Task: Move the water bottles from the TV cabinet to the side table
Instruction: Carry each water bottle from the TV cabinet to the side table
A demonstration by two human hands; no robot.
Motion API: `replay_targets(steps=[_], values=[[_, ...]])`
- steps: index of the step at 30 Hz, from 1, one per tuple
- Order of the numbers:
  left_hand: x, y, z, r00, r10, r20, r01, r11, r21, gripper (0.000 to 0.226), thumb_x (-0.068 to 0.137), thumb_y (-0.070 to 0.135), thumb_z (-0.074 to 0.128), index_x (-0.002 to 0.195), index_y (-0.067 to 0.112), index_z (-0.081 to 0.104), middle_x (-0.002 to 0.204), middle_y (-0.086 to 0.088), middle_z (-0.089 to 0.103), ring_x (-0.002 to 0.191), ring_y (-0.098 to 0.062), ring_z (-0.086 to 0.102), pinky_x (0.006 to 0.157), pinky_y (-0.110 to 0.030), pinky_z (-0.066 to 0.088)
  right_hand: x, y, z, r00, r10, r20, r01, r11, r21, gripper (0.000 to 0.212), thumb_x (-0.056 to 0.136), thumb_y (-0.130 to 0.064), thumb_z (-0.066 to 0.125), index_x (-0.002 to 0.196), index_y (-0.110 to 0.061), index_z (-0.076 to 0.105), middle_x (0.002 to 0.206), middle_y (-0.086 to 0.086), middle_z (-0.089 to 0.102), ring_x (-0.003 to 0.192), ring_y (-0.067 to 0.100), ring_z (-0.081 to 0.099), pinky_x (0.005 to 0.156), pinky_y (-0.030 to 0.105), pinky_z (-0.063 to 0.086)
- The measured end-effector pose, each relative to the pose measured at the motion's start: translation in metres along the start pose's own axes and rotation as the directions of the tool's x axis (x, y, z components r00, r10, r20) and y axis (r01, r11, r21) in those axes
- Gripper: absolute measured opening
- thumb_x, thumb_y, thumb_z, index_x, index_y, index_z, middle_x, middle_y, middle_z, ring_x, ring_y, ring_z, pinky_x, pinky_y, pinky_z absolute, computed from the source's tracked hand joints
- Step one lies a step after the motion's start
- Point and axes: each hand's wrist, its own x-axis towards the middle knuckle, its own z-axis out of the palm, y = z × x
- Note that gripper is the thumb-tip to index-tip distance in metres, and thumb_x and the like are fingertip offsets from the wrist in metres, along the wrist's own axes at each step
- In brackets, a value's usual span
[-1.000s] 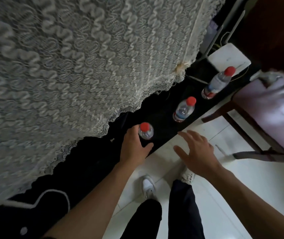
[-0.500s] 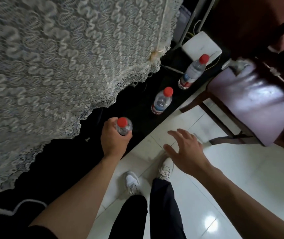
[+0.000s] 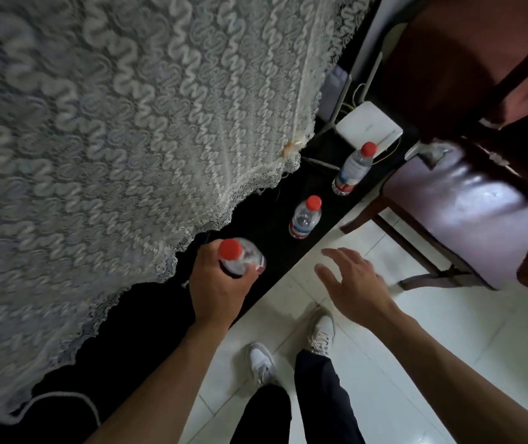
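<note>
Head view: left hand (image 3: 221, 293) wrapped round near bottle (image 3: 243, 259) just under its red cap, over the black cabinet (image 3: 275, 254). Right hand (image 3: 357, 288) spread, empty, beside it above the floor. Mid bottle (image 3: 305, 217) and far bottle (image 3: 352, 169) beyond the right fingertips. Probably light, thin-walled, smooth; best gripped mid-body, not squeezed hard.

TV cabinet (image 3: 275, 251): runs along the floor edge ahead of me. On it, three water bottles in a row. Nearest bottle (image 3: 243, 257): in my left hand (image 3: 218, 290), gripped around the body. Middle bottle (image 3: 305, 217): upright, beyond it to the right. Far bottle (image 3: 354, 168): upright, further along. Flat box (image 3: 368, 128): on the cabinet, just behind the far bottle. Lace cover (image 3: 128, 123): hangs over the cabinet's left. Chair (image 3: 467, 213): right of the cabinet. My right hand (image 3: 355, 283): spread above the floor, near the cabinet edge.
</note>
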Motion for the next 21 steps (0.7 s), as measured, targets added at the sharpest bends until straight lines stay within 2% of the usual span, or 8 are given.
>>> replay_targets(steps=[6, 10, 13, 15, 18, 20, 21], values=[[0.015, 0.074, -0.059, 0.987, 0.156, -0.029, -0.157, 0.987, -0.042, 0.054, 0.062, 0.016, 0.092, 0.105, 0.003, 0.063, 0.099, -0.007, 0.066, 0.088, -0.023, 0.063, 0.077, -0.038, 0.054, -0.035, -0.041, -0.059, 0.994, -0.056, -0.096, 0.065, 0.993, 0.101, 0.053, 0.099, -0.057, 0.029, 0.145, -0.032, 0.039, 0.153, 0.003, 0.039, 0.138, 0.026, 0.037, 0.110, 0.055, 0.034], [0.023, 0.127, -0.096, 0.981, 0.194, -0.026, -0.195, 0.977, -0.089, 0.052, 0.065, 0.023, 0.089, 0.106, 0.012, 0.059, 0.095, -0.002, 0.068, 0.082, -0.024, 0.066, 0.072, -0.044, 0.058, -0.068, -0.061, -0.093, 0.981, -0.126, -0.144, 0.143, 0.983, 0.113, 0.052, 0.101, -0.054, 0.030, 0.146, -0.030, 0.039, 0.149, 0.004, 0.043, 0.132, 0.024, 0.043, 0.108, 0.051, 0.036], [0.029, 0.170, -0.119, 0.977, 0.212, -0.026, -0.214, 0.969, -0.126, 0.054, 0.062, 0.025, 0.088, 0.107, 0.016, 0.058, 0.094, 0.002, 0.067, 0.079, -0.022, 0.066, 0.068, -0.044, 0.058, -0.086, -0.069, -0.115, 0.983, -0.123, -0.137, 0.151, 0.963, 0.223, 0.048, 0.102, -0.051, 0.031, 0.141, -0.026, 0.044, 0.137, 0.007, 0.053, 0.115, 0.022, 0.053, 0.098, 0.043, 0.044], [0.033, 0.195, -0.129, 0.978, 0.210, -0.016, -0.210, 0.967, -0.144, 0.055, 0.061, 0.031, 0.086, 0.107, 0.019, 0.057, 0.094, 0.004, 0.066, 0.078, -0.021, 0.066, 0.068, -0.044, 0.058, -0.091, -0.074, -0.130, 0.992, -0.092, -0.085, 0.117, 0.917, 0.380, 0.043, 0.104, -0.046, 0.032, 0.134, -0.020, 0.050, 0.121, 0.004, 0.058, 0.103, 0.020, 0.056, 0.091, 0.038, 0.044], [0.035, 0.225, -0.141, 0.979, 0.203, -0.015, -0.203, 0.965, -0.168, 0.057, 0.061, 0.039, 0.084, 0.108, 0.021, 0.057, 0.094, 0.005, 0.067, 0.082, -0.020, 0.067, 0.070, -0.046, 0.058, -0.091, -0.072, -0.151, 1.000, -0.005, -0.013, 0.012, 0.756, 0.655, 0.031, 0.103, -0.046, 0.037, 0.120, -0.026, 0.054, 0.122, 0.004, 0.059, 0.101, 0.015, 0.054, 0.091, 0.031, 0.040], [0.035, 0.242, -0.146, 0.978, 0.209, -0.002, -0.206, 0.964, -0.168, 0.060, 0.059, 0.042, 0.084, 0.108, 0.021, 0.056, 0.094, 0.006, 0.068, 0.083, -0.018, 0.068, 0.070, -0.046, 0.058, -0.089, -0.068, -0.166, 0.999, 0.036, 0.020, -0.039, 0.707, 0.706, 0.032, 0.103, -0.048, 0.036, 0.119, -0.027, 0.054, 0.125, 0.006, 0.059, 0.105, 0.019, 0.054, 0.094, 0.033, 0.040], [0.035, 0.250, -0.148, 0.977, 0.215, 0.004, -0.211, 0.963, -0.168, 0.061, 0.058, 0.043, 0.084, 0.107, 0.021, 0.056, 0.094, 0.006, 0.068, 0.083, -0.017, 0.068, 0.070, -0.045, 0.058, -0.088, -0.065, -0.174, 0.998, 0.050, 0.035, -0.060, 0.697, 0.715, 0.038, 0.103, -0.049, 0.035, 0.125, -0.024, 0.054, 0.129, 0.007, 0.058, 0.110, 0.022, 0.054, 0.095, 0.035, 0.040]])
